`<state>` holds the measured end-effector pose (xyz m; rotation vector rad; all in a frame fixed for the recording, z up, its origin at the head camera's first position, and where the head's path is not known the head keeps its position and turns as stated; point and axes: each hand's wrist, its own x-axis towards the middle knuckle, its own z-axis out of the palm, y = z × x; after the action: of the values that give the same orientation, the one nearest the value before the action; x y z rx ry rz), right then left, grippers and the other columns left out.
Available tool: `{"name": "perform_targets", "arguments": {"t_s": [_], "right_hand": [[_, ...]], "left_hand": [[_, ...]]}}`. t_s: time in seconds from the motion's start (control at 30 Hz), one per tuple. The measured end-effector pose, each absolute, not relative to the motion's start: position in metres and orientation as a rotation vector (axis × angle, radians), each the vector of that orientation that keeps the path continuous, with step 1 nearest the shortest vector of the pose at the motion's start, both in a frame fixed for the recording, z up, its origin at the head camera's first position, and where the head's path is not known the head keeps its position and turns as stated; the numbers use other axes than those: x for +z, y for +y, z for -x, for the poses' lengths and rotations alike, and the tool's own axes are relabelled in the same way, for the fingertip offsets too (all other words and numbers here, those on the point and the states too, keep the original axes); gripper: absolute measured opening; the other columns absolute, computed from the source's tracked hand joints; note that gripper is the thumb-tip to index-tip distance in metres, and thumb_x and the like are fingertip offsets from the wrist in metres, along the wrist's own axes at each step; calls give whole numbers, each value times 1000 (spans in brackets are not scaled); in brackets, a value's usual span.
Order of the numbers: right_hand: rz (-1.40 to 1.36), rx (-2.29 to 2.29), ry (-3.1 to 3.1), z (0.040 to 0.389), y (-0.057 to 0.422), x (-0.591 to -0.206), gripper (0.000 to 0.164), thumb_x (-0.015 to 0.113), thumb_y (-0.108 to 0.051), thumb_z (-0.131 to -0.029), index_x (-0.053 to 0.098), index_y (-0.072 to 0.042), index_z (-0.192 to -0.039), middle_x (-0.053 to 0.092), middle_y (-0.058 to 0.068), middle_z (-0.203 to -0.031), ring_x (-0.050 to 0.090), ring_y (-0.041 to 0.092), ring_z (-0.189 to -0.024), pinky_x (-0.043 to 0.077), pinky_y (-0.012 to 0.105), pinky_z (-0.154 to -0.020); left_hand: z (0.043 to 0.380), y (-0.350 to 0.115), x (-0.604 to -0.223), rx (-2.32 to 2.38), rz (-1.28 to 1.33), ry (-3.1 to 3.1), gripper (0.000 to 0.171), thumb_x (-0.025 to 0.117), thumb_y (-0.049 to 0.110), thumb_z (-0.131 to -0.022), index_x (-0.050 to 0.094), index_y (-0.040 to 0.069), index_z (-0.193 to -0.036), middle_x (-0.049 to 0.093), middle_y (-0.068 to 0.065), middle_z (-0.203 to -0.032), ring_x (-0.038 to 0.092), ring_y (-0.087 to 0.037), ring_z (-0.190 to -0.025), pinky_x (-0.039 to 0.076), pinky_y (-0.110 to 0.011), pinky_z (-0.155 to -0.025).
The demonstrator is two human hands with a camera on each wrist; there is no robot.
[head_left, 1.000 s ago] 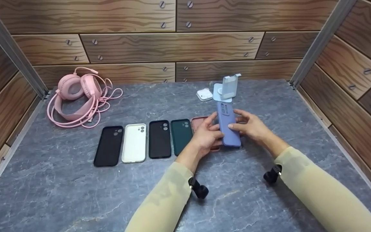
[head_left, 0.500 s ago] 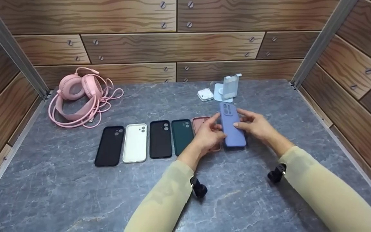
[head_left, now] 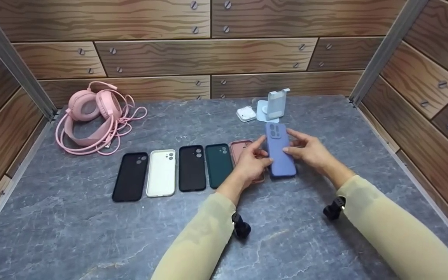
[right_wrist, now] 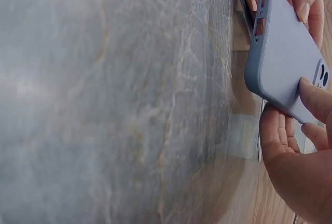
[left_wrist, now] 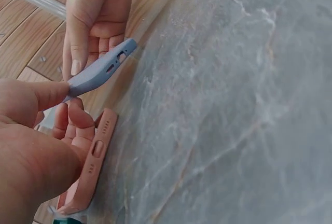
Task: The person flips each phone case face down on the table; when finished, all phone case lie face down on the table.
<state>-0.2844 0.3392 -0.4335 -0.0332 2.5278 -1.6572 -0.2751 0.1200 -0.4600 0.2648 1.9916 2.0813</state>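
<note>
1. Position: purple phone case (head_left: 281,149) is at the right end of the case row, just beside the pink case (head_left: 240,149), with its camera end toward the pale blue stand (head_left: 276,105).
2. Left hand (head_left: 250,165): fingers grasping the left edge of the purple phone case, thumb on the back panel. This hand obscures part of the pink case.
3. Right hand (head_left: 307,151): fingers grasping the right edge, thumb on the back panel.
4. Attitude: back panel up. In the left wrist view, the unit is tilted relative to the pink case; contact with the bench (head_left: 286,245) cannot be determined.
5. Change: compared with one second ago, the unit has shifted slightly right, and its back panel presents wider to the head view.
6. Implication (judgement): positioning appears nearly settled but incomplete, since neither hand has released.
</note>
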Motion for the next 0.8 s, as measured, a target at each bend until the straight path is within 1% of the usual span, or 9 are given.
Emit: {"name": "perform_targets", "arguments": {"t_s": [0.1, 0.2, 0.33, 0.43, 0.57, 0.8], "right_hand": [[23, -1650, 2538, 284, 340, -433, 76, 76, -8, -99, 38, -10, -165, 60, 21, -124, 62, 14, -99, 58, 25, -83], [-2, -1649, 2551, 285, 340, -433, 76, 77, -8, -98, 39, -6, -164, 60, 20, -122, 63, 12, -95, 59, 26, -80], [-46, -1645, 2571, 284, 341, -434, 74, 78, -9, -97, 42, -2, -162, 61, 18, -119, 64, 11, -93, 59, 26, -80], [-58, -1643, 2578, 285, 341, -435, 75, 80, -9, -96, 42, -1, -161, 61, 17, -119, 64, 11, -94, 60, 25, -81], [-48, -1622, 2596, 285, 342, -435, 74, 80, -9, -96, 44, -2, -160, 63, 21, -122, 64, 13, -98, 59, 24, -83], [-2, -1563, 2572, 286, 351, -439, 77, 80, -9, -96, 41, -3, -162, 62, 30, -133, 66, 11, -98, 60, 27, -82]], "left_hand": [[276, 120, -460, 2079, -268, 2013, 76, 73, -9, -95, 49, 19, -161, 59, -8, -102, 58, -13, -79, 52, -24, -67], [276, 120, -459, 2064, -271, 2035, 75, 74, -8, -94, 49, 17, -161, 60, -8, -102, 58, -12, -78, 51, -24, -65], [276, 121, -458, 2038, -265, 2046, 74, 74, -7, -95, 49, 15, -161, 61, -8, -103, 57, -13, -75, 50, -25, -62], [277, 121, -458, 2014, -252, 2045, 74, 74, -6, -95, 48, 16, -161, 61, -9, -107, 58, -13, -75, 51, -27, -62], [278, 121, -459, 1987, -236, 2052, 75, 75, -6, -95, 48, 16, -161, 63, -11, -113, 60, -14, -78, 55, -29, -66], [278, 120, -461, 1916, -297, 2101, 77, 77, -5, -94, 47, 13, -162, 63, -8, -110, 62, -12, -80, 56, -27, -68]]}}
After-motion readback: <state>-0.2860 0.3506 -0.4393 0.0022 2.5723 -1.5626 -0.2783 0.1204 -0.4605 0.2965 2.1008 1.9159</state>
